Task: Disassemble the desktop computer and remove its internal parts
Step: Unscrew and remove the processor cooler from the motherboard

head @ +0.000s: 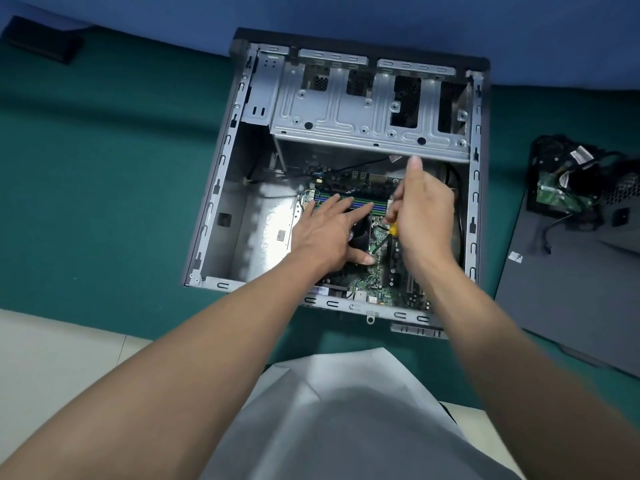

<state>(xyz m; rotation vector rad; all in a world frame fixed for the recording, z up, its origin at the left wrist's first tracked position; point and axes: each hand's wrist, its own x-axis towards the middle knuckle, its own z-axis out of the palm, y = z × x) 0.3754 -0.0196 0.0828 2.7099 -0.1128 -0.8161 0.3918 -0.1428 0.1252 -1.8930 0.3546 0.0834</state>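
Observation:
An open desktop case lies on its side on a green mat, its grey drive cage at the far end. Inside lies the green motherboard with memory slots. My left hand rests flat, fingers spread, on the black CPU cooler, which it mostly hides. My right hand grips a screwdriver with a yellow-and-black handle. The tool's shaft slants down to a point on the board beside the cooler.
The removed dark side panel lies to the right of the case. On it sits a power supply with a bundle of black cables. A black object lies at the far left on the mat. A pale floor strip runs near me.

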